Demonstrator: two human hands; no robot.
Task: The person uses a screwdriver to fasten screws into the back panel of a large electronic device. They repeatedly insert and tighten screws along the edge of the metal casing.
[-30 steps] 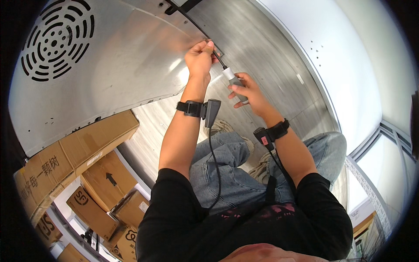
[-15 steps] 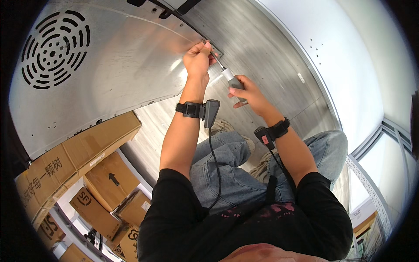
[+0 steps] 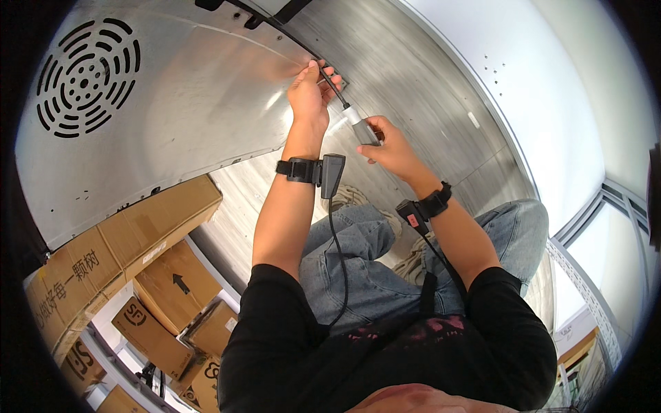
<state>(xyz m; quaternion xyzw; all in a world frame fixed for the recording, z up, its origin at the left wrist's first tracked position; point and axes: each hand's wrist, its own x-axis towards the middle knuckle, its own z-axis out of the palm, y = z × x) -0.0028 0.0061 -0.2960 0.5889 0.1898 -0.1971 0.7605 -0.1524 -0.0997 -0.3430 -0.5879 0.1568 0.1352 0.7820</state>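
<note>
My right hand (image 3: 389,146) is closed around the grey handle of a screwdriver (image 3: 362,126) with a pale collar and a long dark shaft. The shaft slants up and left to the edge of a large metal panel (image 3: 206,89). Near its tip, the thumb and curled fingers of my left hand (image 3: 310,96) lie on either side of the shaft, closed about it. Those fingers hide the tip itself and whatever it meets. A small metal corner piece (image 3: 344,83) shows just beyond them.
Round vent slots (image 3: 86,82) pierce the panel on the left. Cardboard boxes (image 3: 175,282) are stacked at lower left, a long carton (image 3: 124,241) above them. A white panel (image 3: 509,82) rises on the right over grey wood-look floor (image 3: 413,82). Cables run from both wrist straps.
The screwdriver and my right hand have shifted slightly up and left. My left thumb has moved left, parting from its earlier pinch, so the shaft now passes between thumb and fingers.
</note>
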